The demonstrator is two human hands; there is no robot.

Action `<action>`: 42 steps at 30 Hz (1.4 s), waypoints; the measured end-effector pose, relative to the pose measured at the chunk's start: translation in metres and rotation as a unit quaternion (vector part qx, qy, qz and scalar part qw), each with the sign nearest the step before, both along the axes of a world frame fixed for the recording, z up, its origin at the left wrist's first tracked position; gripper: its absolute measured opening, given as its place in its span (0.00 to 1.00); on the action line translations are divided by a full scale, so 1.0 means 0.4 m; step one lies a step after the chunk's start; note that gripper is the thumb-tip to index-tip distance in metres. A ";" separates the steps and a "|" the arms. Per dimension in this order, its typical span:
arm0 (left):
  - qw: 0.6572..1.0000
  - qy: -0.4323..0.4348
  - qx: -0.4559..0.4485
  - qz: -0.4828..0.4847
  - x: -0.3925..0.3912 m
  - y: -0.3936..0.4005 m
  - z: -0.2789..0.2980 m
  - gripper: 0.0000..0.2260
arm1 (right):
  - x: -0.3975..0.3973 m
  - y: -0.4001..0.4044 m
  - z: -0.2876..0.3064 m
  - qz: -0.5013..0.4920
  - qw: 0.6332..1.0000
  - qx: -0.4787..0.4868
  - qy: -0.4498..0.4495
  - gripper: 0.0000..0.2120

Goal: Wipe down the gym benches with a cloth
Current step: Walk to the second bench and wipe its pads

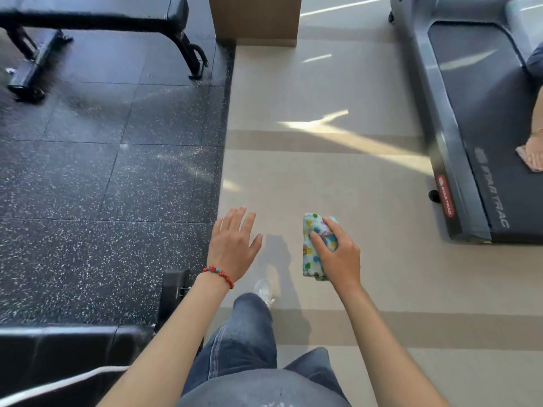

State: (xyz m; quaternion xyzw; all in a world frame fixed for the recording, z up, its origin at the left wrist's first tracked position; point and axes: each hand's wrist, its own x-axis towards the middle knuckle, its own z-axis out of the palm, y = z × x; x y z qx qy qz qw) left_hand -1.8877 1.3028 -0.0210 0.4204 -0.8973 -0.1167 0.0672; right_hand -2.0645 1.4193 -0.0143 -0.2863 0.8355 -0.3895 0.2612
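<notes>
My right hand (338, 254) grips a folded pale cloth (313, 259) printed with coloured dots, held out over the beige floor. My left hand (232, 242) is spread open and empty beside it, with a red bead bracelet on its wrist. A black padded bench (97, 8) on black metal legs stands at the far upper left, well away from both hands. A second black bench (67, 348) lies at the lower left, just under my left forearm, with its end frame (174, 286) sticking up.
Speckled black rubber flooring (102, 171) covers the left half; beige striped floor (323, 177) fills the middle. A grey treadmill (470, 142) stands at the right, with another person's hand (534, 154) on its deck. A brown pillar (255, 19) rises at the top. My jeans and white shoe (264, 289) are below.
</notes>
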 end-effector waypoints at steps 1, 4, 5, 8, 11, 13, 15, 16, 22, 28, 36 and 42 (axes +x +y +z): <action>1.000 -0.002 0.000 0.001 -0.015 -0.050 0.004 0.23 | -0.020 -0.051 0.002 0.001 1.000 0.000 -0.001 0.20; 1.000 -0.005 -0.011 0.004 -0.063 -0.192 0.017 0.23 | -0.080 -0.190 0.009 0.009 1.000 0.002 0.004 0.20; 1.000 -0.006 -0.013 0.007 -0.080 -0.234 0.020 0.24 | -0.100 -0.230 0.012 0.011 1.000 0.005 0.004 0.20; 1.000 -0.007 -0.009 0.018 -0.136 -0.342 0.026 0.24 | -0.158 -0.341 0.019 0.018 1.000 0.008 0.001 0.20; 1.000 -0.005 -0.001 0.029 -0.203 -0.442 0.024 0.24 | -0.225 -0.454 0.017 0.029 1.000 0.009 0.001 0.20; 0.999 -0.002 0.000 0.035 -0.248 -0.509 0.016 0.24 | -0.275 -0.532 0.011 0.042 0.999 0.006 0.010 0.20; 0.999 -0.001 -0.003 0.043 -0.296 -0.583 0.011 0.24 | -0.328 -0.616 0.007 0.056 0.998 0.005 0.018 0.20; 0.999 -0.003 -0.003 0.046 -0.319 -0.621 0.011 0.24 | -0.355 -0.660 0.006 0.062 0.998 0.003 0.018 0.20; 0.996 -0.009 -0.016 0.083 -0.450 -0.861 0.036 0.23 | -0.516 -0.931 0.038 0.111 0.993 0.001 0.026 0.20; 0.992 0.001 -0.021 0.128 -0.514 -1.070 0.051 0.23 | -0.602 -1.187 0.059 0.147 0.989 -0.003 0.002 0.20; 0.986 0.009 -0.031 0.164 -0.535 -1.424 0.024 0.23 | -0.624 -1.580 0.029 0.179 0.983 -0.003 0.025 0.20; 0.980 0.008 -0.018 0.197 -0.491 -1.732 0.033 0.23 | -0.588 -1.918 0.042 0.213 0.977 0.001 0.033 0.21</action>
